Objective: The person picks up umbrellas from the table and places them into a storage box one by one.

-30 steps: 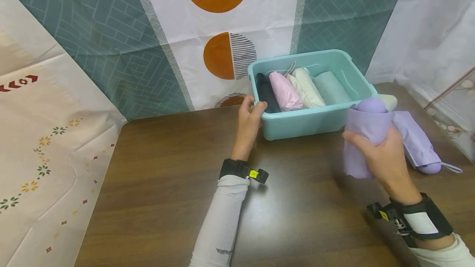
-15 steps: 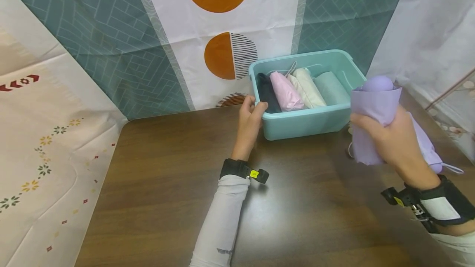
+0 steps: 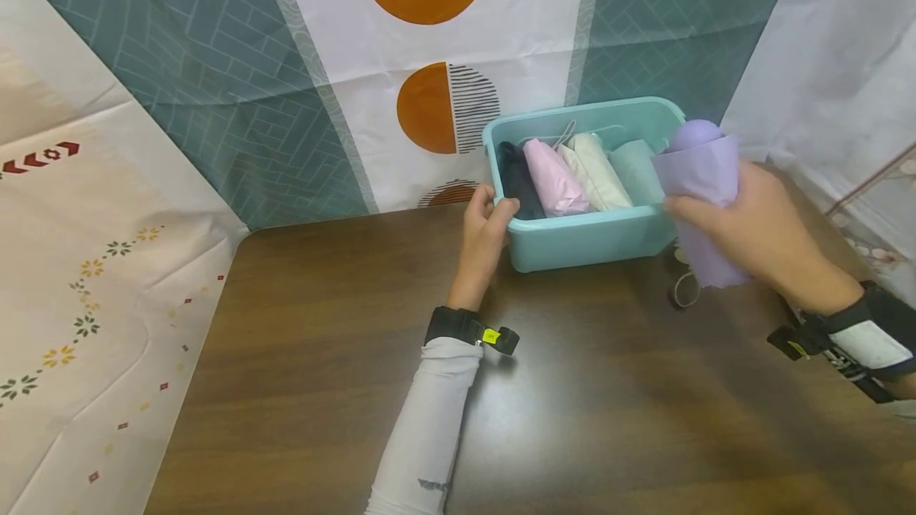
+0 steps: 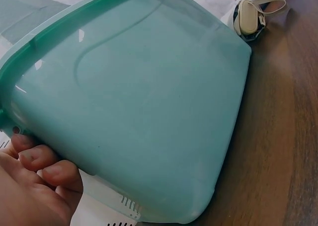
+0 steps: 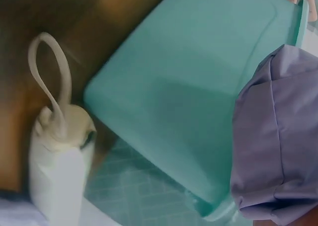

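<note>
My left hand [image 3: 481, 241] grips the near left corner of a mint-green plastic bin [image 3: 594, 243], thumb over the rim and fingers outside. My right hand [image 3: 776, 233] holds a folded lavender umbrella [image 3: 704, 173], its rounded handle uppermost and tilted left. It overlaps the bin's right end in the head view. Inside the bin lie folded umbrellas side by side: a dark one [image 3: 521, 181], a pink one [image 3: 554, 177], a cream one [image 3: 601, 173] and a mint one [image 3: 635, 172]. In the right wrist view the lavender cover [image 5: 278, 141] is close beside the bin's wall [image 5: 174, 87].
Another cream umbrella [image 5: 59, 161] with a wrist loop lies on the table right of the bin, mostly behind my right hand in the head view. The brown wooden table [image 3: 343, 356] meets a patterned cloth [image 3: 444, 38] at the back and a pale cloth [image 3: 93, 276] at left.
My right hand has moved the lavender umbrella away from me, toward the bin's right end, tipping its handle left. The second lavender umbrella at right is now hidden behind my arm. My left hand stays put.
</note>
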`<state>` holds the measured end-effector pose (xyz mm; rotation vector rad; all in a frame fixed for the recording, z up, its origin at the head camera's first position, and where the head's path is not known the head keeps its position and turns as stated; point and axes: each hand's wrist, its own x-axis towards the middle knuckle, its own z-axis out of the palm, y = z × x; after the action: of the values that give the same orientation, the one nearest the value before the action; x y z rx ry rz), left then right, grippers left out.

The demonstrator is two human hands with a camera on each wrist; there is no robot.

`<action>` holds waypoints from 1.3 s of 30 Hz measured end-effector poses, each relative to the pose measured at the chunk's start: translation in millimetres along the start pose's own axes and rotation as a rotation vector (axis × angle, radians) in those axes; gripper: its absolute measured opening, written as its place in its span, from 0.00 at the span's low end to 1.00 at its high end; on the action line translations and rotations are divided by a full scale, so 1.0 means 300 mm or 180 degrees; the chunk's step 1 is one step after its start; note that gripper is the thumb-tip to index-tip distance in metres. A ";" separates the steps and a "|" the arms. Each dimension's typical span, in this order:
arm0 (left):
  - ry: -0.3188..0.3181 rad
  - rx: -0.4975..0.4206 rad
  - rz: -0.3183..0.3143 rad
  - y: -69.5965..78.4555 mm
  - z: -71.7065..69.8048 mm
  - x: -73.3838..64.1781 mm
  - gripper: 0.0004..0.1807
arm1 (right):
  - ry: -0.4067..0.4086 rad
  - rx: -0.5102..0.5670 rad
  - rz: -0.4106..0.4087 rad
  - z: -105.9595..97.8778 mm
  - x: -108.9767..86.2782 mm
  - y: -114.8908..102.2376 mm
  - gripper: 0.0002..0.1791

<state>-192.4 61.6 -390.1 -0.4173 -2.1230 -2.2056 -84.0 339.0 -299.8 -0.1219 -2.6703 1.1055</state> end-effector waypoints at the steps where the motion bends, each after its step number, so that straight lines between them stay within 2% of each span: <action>1: 0.0004 -0.0001 -0.0002 0.002 0.000 0.001 0.13 | -0.0009 -0.0027 -0.0025 -0.004 0.011 -0.009 0.28; 6: 0.0007 0.0013 -0.0027 0.007 0.003 0.001 0.13 | -0.0165 -0.0061 -0.0031 -0.026 0.072 -0.049 0.29; 12: -0.0021 0.0037 -0.0040 0.009 0.006 0.002 0.13 | -0.0339 -0.0003 0.0160 -0.050 0.155 -0.069 0.32; 18: -0.0034 0.0063 -0.0011 0.011 0.014 0.006 0.12 | -0.0447 -0.0046 0.0245 -0.057 0.212 -0.075 0.34; 27: -0.0005 0.0057 -0.0016 0.018 0.012 0.000 0.11 | -0.0815 0.0171 0.0442 -0.076 0.276 -0.116 0.35; 33: 0.0018 0.0061 -0.0038 0.016 0.000 -0.002 0.11 | -0.0846 0.0470 0.0631 -0.076 0.328 -0.143 0.36; 36: 0.0018 0.0024 -0.0032 0.012 0.000 -0.002 0.11 | -0.0864 0.0449 0.0620 -0.067 0.341 -0.146 0.36; 39: 0.0039 -0.0006 -0.0008 0.007 0.002 -0.002 0.12 | -0.0960 0.0282 0.0537 -0.055 0.344 -0.144 0.36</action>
<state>-191.3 61.9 -388.1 -0.4003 -2.1168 -2.2060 -178.5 337.3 -237.9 -0.1801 -2.9113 1.3918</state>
